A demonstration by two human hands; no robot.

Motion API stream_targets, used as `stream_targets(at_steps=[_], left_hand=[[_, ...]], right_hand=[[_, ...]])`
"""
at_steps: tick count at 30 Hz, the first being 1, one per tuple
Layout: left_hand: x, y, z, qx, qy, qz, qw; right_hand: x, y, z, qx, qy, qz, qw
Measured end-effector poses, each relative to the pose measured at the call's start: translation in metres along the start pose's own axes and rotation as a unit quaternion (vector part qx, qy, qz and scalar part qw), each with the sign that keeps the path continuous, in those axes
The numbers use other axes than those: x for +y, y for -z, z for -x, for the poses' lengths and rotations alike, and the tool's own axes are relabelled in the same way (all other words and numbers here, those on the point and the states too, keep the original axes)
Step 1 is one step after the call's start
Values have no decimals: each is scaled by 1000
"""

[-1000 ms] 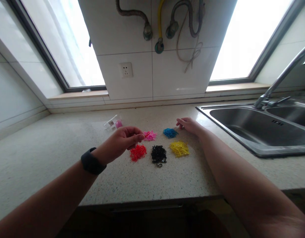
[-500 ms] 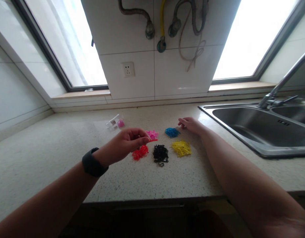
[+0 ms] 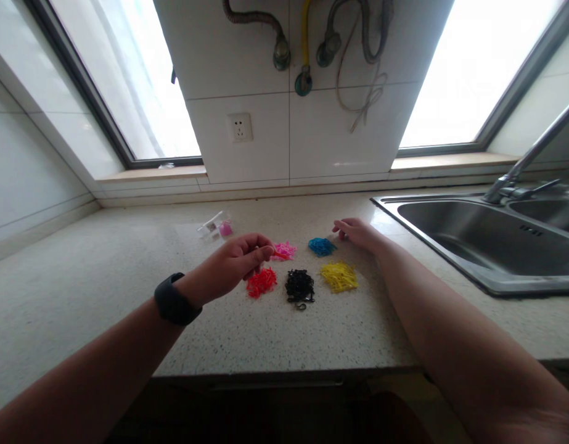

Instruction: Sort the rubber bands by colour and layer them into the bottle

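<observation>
Five colour piles [image 3: 299, 285] on countertop [image 3: 219, 345], seemingly mostly grouped. Yet to set down: red piece [image 3: 279, 254], pinched in left hand [image 3: 235, 262] near pink pile [image 3: 286, 248]. Right hand [image 3: 358, 233] loosely curled beside blue pile [image 3: 321, 246]; cannot tell if holding anything.

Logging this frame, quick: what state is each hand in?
Left hand: closed, holding a thin red piece.
Right hand: loosely curled beside the blue pile; whether it holds anything cannot be told.

Slim red piece [image 3: 279, 254] pinched in left fingers [image 3: 262, 254]; blue heap [image 3: 321, 246] lying loose
</observation>
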State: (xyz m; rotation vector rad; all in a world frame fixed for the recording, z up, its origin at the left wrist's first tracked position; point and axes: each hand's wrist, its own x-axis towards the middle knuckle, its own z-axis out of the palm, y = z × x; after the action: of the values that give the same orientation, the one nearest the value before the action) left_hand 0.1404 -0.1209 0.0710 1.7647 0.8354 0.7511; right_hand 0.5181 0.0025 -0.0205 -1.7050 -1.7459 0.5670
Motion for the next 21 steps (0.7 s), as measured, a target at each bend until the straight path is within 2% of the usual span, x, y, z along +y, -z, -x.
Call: stream_targets(at_steps=[11, 21], left_hand=[[-2, 1, 0, -37, 10, -14, 999], [10, 4, 2, 1, -8, -44, 999]], right_hand=[[9, -2, -5, 2, 12, 17, 1000], [6, -2, -4, 3, 12, 23, 1000]])
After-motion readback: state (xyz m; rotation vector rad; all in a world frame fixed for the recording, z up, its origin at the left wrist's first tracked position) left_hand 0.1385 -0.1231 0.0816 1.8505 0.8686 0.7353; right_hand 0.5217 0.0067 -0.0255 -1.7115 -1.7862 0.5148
